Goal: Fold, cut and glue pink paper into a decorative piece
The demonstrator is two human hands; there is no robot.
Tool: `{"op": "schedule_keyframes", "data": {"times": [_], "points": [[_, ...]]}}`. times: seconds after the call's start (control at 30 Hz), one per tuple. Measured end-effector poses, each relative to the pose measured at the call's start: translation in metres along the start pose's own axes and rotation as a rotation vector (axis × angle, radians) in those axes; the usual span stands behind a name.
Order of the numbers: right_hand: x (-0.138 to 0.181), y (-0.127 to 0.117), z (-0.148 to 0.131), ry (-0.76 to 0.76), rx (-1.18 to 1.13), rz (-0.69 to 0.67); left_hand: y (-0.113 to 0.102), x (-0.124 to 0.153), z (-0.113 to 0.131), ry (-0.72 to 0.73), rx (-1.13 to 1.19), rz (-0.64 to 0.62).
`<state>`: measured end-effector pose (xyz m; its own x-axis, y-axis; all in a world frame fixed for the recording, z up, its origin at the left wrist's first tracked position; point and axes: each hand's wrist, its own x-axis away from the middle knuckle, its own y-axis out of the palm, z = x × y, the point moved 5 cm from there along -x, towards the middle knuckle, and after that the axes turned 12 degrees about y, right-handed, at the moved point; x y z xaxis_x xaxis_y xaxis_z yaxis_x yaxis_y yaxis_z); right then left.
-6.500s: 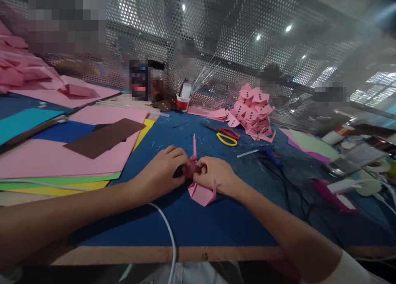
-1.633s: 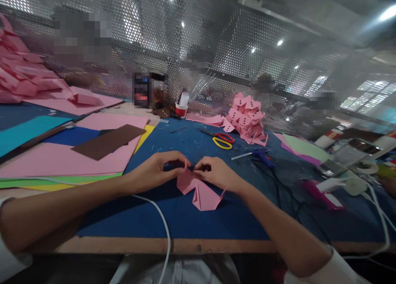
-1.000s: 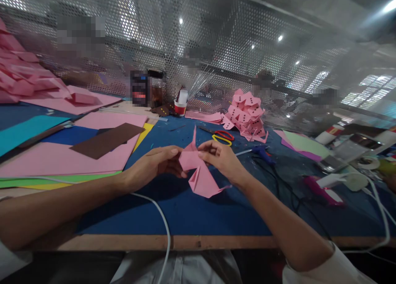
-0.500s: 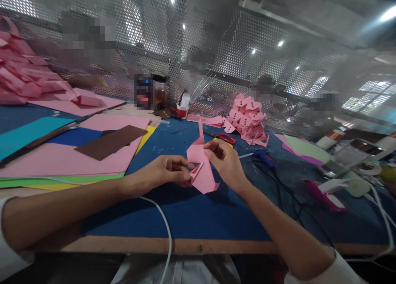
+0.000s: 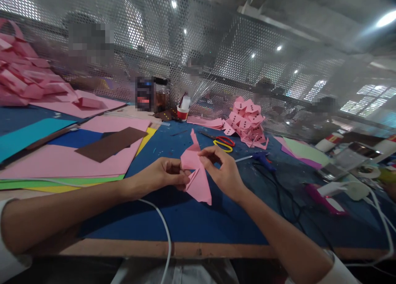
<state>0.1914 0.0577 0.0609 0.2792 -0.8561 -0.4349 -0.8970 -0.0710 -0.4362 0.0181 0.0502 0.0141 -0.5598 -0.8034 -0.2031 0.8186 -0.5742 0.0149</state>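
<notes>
A folded piece of pink paper (image 5: pixel 200 185) is held above the blue tabletop, its narrow strip pointing away from me and its wider folded part toward me. My left hand (image 5: pixel 168 172) pinches its left edge near a fold. On the opposite side, my right hand (image 5: pixel 221 168) grips the upper right edge between thumb and fingers. Just beyond the paper lie scissors (image 5: pixel 225 143) with red and yellow handles. A blue glue gun (image 5: pixel 262 159) rests to the right of my right hand, its cord running toward me.
Pink sheets (image 5: pixel 102 164) with a brown strip (image 5: pixel 111 144) lie left. A pile of dotted pink paper pieces (image 5: pixel 247 121) sits at the back, beside a red-and-white cup (image 5: pixel 182 112). A white cable (image 5: pixel 167 226) crosses the front edge. A perforated metal screen (image 5: pixel 225 65) stands behind.
The pink paper has turned slightly and shifted left, its far strip now leaning left. My right hand has moved a little left and toward me with it; both hands keep their hold.
</notes>
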Motion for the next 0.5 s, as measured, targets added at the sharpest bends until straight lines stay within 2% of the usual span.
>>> {"op": "schedule_keyframes", "data": {"times": [0.33,0.5], "points": [[0.001,0.0027,-0.0017,-0.031,0.024,-0.049,-0.002,-0.0008,-0.0003,0.01,-0.036,-0.01],[0.0013,0.0033,-0.001,-0.007,0.023,-0.048,-0.0082,-0.0017,0.0064,0.08,-0.127,0.051]]}}
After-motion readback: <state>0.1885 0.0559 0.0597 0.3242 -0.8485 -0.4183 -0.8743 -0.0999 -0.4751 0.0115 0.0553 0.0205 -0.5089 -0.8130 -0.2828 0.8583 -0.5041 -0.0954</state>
